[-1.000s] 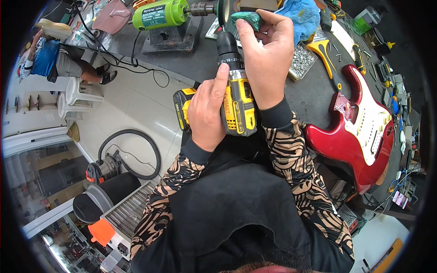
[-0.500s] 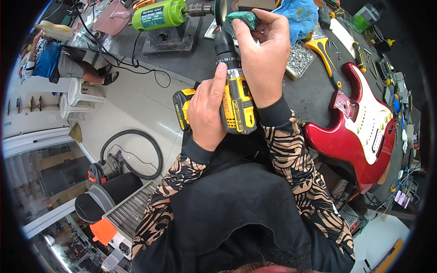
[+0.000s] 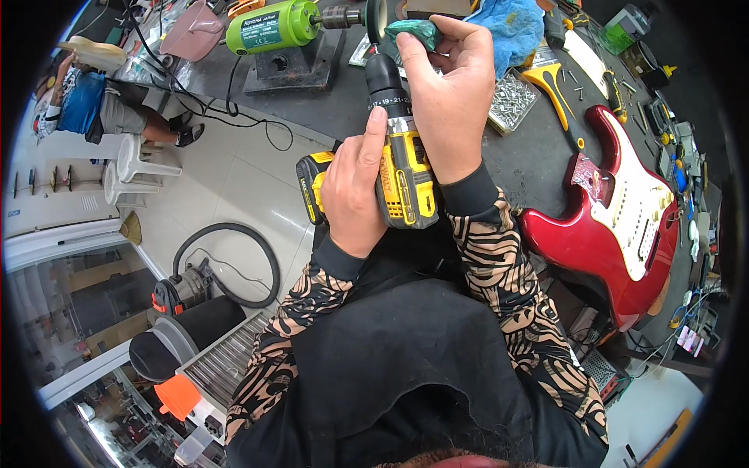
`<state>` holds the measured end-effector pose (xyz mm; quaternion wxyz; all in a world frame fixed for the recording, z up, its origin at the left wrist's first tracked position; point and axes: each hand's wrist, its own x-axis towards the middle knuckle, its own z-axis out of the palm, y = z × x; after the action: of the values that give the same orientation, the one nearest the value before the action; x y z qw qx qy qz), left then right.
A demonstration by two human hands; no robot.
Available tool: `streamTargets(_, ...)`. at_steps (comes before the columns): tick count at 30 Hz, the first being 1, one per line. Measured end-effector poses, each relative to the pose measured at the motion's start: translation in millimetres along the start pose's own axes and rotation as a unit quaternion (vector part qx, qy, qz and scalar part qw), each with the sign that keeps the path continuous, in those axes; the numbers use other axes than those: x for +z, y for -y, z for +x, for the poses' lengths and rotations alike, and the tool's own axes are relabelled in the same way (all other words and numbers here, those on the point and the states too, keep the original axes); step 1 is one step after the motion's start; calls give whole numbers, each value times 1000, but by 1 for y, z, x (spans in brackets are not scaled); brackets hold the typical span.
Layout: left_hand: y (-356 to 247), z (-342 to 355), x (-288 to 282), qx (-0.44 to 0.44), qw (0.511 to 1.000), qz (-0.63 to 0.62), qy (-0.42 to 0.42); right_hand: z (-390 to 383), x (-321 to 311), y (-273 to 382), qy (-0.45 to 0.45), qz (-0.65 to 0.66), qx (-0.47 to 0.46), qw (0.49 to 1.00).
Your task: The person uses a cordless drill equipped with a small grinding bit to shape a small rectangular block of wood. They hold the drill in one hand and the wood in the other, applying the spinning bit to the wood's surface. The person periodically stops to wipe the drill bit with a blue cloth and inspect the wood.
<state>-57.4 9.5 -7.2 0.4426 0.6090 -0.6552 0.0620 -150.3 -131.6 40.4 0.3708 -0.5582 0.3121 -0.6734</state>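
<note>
A yellow and black cordless drill (image 3: 406, 179) points away from me over the bench edge. Around its handle is my left hand (image 3: 353, 187), closed, with the index finger laid along the drill's body. My right hand (image 3: 454, 97) pinches a dark green lump (image 3: 420, 33), like a waxy block, between thumb and fingers. That lump sits just beyond the black drill chuck (image 3: 382, 74); whatever the chuck holds at its tip is hard to make out. To the right lies a glossy red electric guitar body (image 3: 546, 234) with a cream pickguard (image 3: 636, 222).
A green bench grinder (image 3: 273, 27) stands at the far left of the bench, its wheel near the lump. Beside my right hand are a box of screws (image 3: 512, 103), a blue cloth (image 3: 507, 35) and a yellow-handled tool (image 3: 552, 90). Another person (image 3: 94, 97) is at the left.
The drill's front end and my right hand with the green lump have shifted very slightly left. Both grips stay the same.
</note>
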Motion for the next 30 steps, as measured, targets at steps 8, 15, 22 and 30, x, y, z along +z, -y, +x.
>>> streamTargets(8, 19, -17, -29, -153, 952, -240, -115, -19, -28, 22, 23, -72, 20, 997)
streamTargets(15, 90, -33, -92, -225, 460, -859, 18, -38, -55, 56, 220, -479, -98, 844)
streamTargets(22, 121, -52, -68, -117, 381, -910, 118, -24, -63, 62, 206, -542, -115, 807)
streamTargets(30, 115, -46, -40, -55, 247, -953, 167, 125, -122, -10, 191, -669, -329, 638)
